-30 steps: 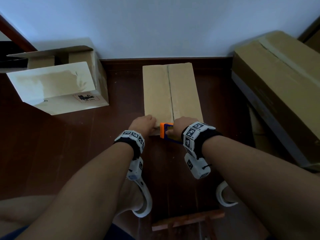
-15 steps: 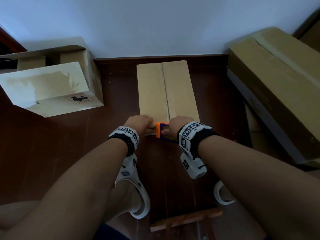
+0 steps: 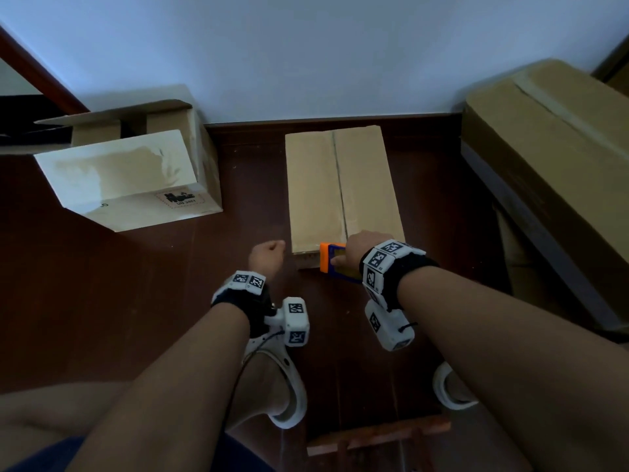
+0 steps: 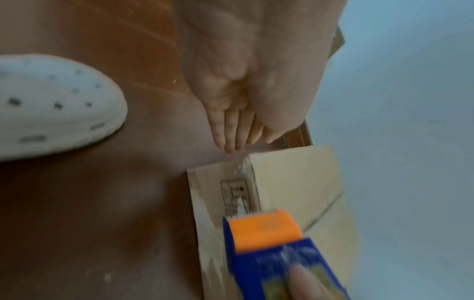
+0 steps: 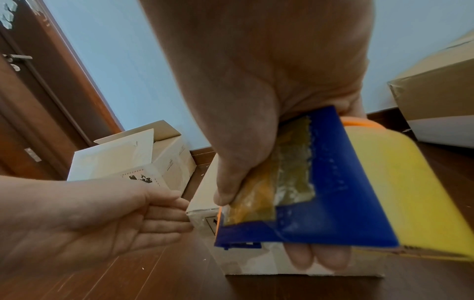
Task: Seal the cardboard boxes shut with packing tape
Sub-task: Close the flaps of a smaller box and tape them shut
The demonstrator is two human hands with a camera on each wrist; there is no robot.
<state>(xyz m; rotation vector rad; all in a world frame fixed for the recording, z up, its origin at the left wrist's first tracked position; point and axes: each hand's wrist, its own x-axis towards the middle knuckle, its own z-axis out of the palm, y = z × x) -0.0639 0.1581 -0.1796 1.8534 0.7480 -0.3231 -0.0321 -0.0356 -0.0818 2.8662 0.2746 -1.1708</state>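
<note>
The right hand (image 3: 357,248) grips the tape dispenser (image 3: 335,264) at the near end of the closed box (image 3: 340,185) on the floor, the left hand (image 5: 107,219) flat and empty beside it; the light cardboard likely slides, so steady its top beside the seam.

Left hand (image 3: 266,257) free, fingers (image 5: 166,215) straight; right hand (image 3: 360,246) gripping.

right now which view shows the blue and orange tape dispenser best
The right wrist view: the blue and orange tape dispenser fills the frame, yellow roll included, gripped by the right hand. The left wrist view shows its blurred orange front; the head view only a small part.
</note>
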